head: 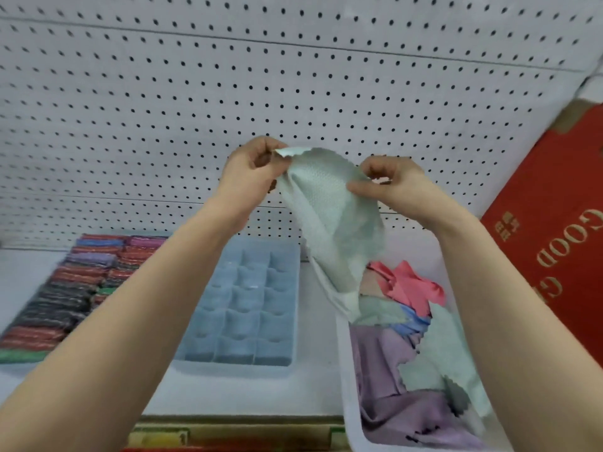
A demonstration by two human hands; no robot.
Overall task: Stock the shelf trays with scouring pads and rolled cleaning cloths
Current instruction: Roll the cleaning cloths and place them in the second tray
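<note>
1. Left hand (251, 168) and right hand (388, 182) each pinch a top corner of the green cloth (329, 216), held up, likely for rolling.
2. It hangs over the white bin (347, 380) at the shelf's right end; the blue tray (248, 301) sits mid-shelf.

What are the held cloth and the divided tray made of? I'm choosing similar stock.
Pale green cloth: likely microfibre, matte; dimpled weave, zigzag-cut edge, drapes limply. Blue divided tray: probably moulded plastic, semi-matte; thin rigid cell walls, faint sheen.
</note>
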